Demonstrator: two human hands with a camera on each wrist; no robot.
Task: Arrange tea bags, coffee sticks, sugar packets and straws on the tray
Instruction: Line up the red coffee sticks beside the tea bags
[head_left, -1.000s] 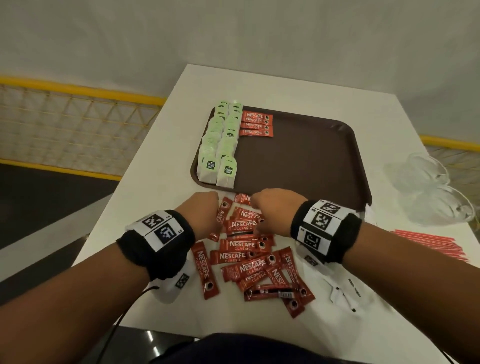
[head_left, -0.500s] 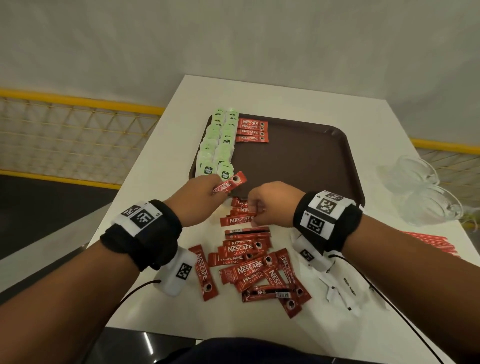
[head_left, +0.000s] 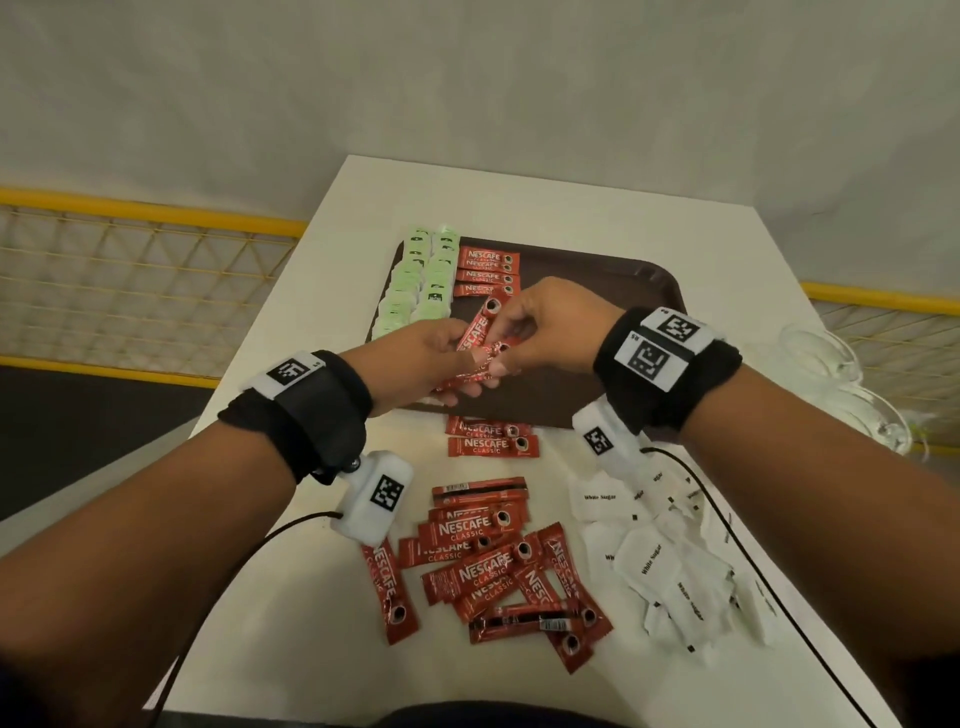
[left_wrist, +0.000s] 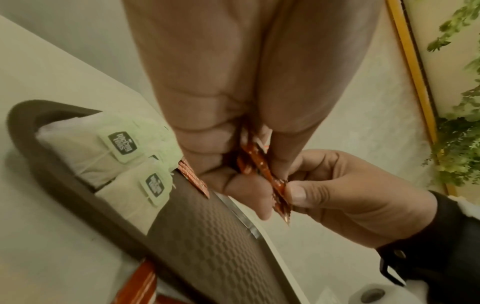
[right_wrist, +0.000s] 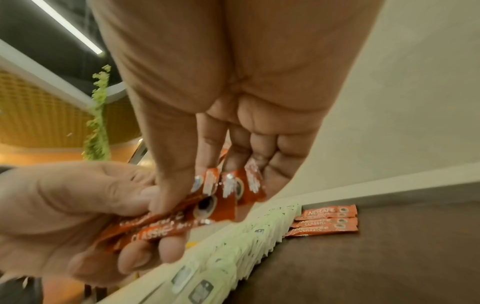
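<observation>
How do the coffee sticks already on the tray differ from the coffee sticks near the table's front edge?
The coffee sticks on the tray lie parallel in a neat column beside the tea bags; the loose coffee sticks on the table point many ways and overlap. The tray sticks all show their printed faces; some loose ones lie back side up. Both groups are red Nescafe Classic sticks.

both forearms reach forward from the bottom corners of the head view and angle inward until the hands meet. each wrist wears a black band with a white block printed with black square markers. the left hand is palm up, its fingers curled under and its thumb pressed on top of what it grips. the right hand is knuckles up, its thumb and fingertips pinching down right against the left fingers.
</observation>
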